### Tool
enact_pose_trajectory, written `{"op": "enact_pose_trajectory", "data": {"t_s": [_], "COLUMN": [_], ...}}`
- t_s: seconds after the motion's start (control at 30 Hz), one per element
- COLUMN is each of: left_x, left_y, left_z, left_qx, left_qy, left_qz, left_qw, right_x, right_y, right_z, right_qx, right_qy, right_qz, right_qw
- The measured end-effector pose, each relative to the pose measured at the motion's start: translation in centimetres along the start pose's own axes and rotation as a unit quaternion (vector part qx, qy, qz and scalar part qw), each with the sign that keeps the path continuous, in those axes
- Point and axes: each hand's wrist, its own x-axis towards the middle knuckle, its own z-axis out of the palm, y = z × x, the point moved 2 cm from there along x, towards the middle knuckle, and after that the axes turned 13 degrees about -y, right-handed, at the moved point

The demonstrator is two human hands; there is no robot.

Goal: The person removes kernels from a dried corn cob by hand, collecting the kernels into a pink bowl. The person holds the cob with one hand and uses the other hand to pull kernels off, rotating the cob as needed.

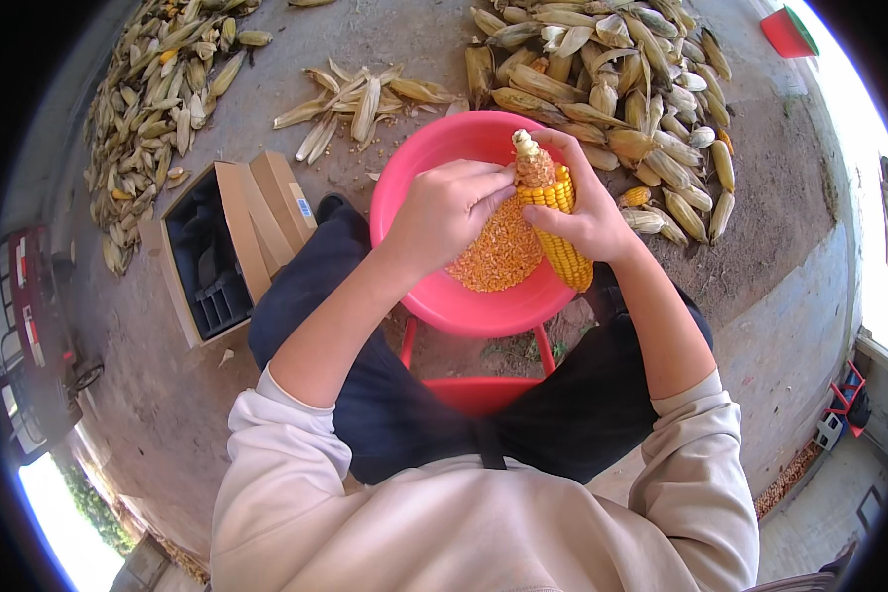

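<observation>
An ear of yellow corn point(559, 248) is held over a pink plastic basin point(481, 314). Its upper end is bare cob, while kernels cover the rest. My right hand point(588, 211) grips the ear around its middle, thumb across the kernels. At the border between bare cob and kernels, the bent fingertips of my left hand point(451, 211) touch the ear's left side; whether they pinch a kernel cannot be seen. Loose corn kernels point(492, 255) lie heaped in the basin, which rests between my knees, partly hidden by my hands and forearms.
Unhusked corn ears point(621, 96) are piled at the upper right, and husks with ears point(163, 111) at the upper left. Loose dry husks point(366, 103) lie beyond the basin. An open cardboard box point(240, 222) stands by my left knee. A red bucket point(788, 35) is far right.
</observation>
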Motion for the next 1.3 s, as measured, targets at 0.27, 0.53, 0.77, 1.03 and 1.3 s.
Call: {"op": "enact_pose_trajectory", "data": {"t_s": [0.27, 0.53, 0.77, 1.03, 1.3], "left_x": [0.0, 0.1, 0.2, 0.3, -0.1], "left_y": [-0.1, -0.1, -0.1, 0.2, -0.4], "left_z": [-0.1, -0.2, -0.3, -1.1, -0.9], "left_qx": [0.068, 0.046, 0.025, -0.098, -0.311], "left_qy": [-0.006, 0.032, 0.028, 0.014, -0.015], "left_qz": [0.033, 0.021, -0.002, -0.06, -0.129], "left_qw": [0.997, 0.998, 0.999, 0.993, 0.941], "right_x": [-0.1, 0.0, -0.2, -0.5, -0.8], "right_y": [0.2, -0.7, -0.9, -1.1, -1.7], "right_z": [-0.1, 0.2, 0.2, 0.3, 0.9], "right_qx": [-0.003, 0.097, 0.159, 0.29, 0.419], "right_qy": [-0.016, -0.024, -0.035, -0.057, -0.073], "right_qz": [-0.005, 0.006, 0.009, 0.044, 0.041], "right_qw": [1.0, 0.995, 0.987, 0.954, 0.904]}}
